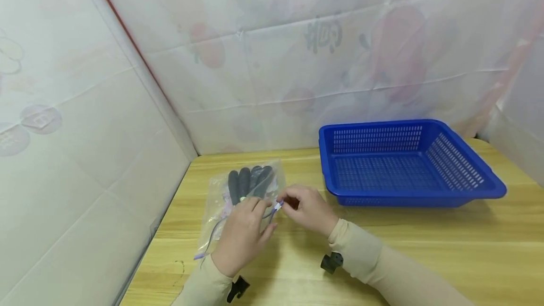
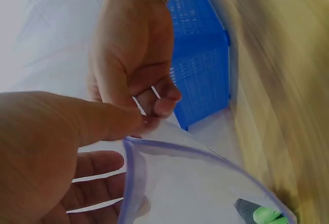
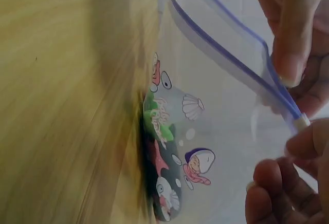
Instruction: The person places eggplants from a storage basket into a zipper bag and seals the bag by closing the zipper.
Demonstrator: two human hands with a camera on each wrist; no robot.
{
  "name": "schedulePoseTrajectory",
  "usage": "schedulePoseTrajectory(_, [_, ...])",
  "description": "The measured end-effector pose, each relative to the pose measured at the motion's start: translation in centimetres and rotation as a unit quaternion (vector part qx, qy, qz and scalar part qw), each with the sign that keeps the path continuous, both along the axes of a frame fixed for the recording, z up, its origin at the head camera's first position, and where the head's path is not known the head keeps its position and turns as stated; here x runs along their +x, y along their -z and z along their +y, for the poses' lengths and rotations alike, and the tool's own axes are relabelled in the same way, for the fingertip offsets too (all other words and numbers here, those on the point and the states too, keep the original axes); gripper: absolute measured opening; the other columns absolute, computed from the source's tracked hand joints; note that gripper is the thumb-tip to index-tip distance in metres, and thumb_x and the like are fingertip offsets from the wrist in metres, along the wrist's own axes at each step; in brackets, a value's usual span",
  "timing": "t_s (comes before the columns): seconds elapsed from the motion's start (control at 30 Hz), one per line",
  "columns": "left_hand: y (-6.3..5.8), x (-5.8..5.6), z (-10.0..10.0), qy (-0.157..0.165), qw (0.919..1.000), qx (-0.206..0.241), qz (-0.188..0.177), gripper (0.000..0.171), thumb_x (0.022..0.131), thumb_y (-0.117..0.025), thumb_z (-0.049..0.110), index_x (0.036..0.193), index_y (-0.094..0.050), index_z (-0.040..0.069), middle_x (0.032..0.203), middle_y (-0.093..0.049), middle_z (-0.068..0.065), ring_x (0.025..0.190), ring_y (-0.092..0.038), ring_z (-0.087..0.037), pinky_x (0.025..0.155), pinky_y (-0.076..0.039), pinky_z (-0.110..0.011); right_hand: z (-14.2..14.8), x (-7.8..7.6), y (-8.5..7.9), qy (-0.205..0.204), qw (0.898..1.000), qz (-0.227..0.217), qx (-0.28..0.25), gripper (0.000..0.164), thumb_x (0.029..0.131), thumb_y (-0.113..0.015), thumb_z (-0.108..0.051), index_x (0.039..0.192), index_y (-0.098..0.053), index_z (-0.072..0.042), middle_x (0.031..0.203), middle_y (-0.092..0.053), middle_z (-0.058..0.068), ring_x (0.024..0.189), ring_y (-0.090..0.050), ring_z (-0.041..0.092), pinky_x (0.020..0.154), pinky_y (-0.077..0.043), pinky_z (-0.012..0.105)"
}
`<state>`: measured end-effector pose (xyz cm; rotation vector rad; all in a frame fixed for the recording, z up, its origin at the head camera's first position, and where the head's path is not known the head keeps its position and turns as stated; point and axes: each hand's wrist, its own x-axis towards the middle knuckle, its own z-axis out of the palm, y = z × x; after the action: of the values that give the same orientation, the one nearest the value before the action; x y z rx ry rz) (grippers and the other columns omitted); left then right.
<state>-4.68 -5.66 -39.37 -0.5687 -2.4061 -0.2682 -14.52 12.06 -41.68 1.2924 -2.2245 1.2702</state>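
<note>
A clear zip bag with a purple zip strip and printed cartoon sea creatures lies on the table, its mouth edge raised. Inside are dark grey gloves with a bit of green. My left hand holds the bag's mouth near the corner, thumb on one side and fingers on the other. With thumb and finger, my right hand pinches the white slider at the end of the purple strip. Beyond the slider the mouth gapes in a loop. Fingertips partly hide the slider in the left wrist view.
A blue perforated plastic basket stands to the right on the wood-grain table. White printed sheeting hangs behind the table and along its left side.
</note>
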Motion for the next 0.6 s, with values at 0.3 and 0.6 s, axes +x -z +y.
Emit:
schedulePoseTrajectory(0.3, [0.0, -0.5, -0.5, -0.002, 0.9998, 0.013, 0.017, 0.019, 0.076, -0.08, 0.013, 0.091, -0.068, 0.008, 0.083, -0.066, -0.001, 0.075, -0.061, -0.016, 0.068, -0.049, -0.031, -0.3, 0.5, -0.2, -0.038, 0.999, 0.026, 0.008, 0.012, 0.083, -0.069, -0.006, 0.083, -0.066, -0.018, 0.074, -0.056, -0.011, 0.062, -0.051, 0.003, 0.054, -0.046, 0.017])
schedulePoseTrajectory(0.6, [-0.2, -0.6, -1.2, -0.005, 0.9992, 0.03, 0.027, 0.011, 0.081, -0.075, 0.007, 0.09, -0.069, 0.008, 0.082, -0.067, -0.001, 0.07, -0.06, -0.015, 0.062, -0.047, -0.028, -0.3, 0.5, -0.1, -0.059, 0.996, 0.063, 0.001, 0.009, 0.094, -0.063, -0.019, 0.088, -0.068, -0.014, 0.075, -0.055, -0.012, 0.064, -0.048, 0.0, 0.054, -0.044, 0.016])
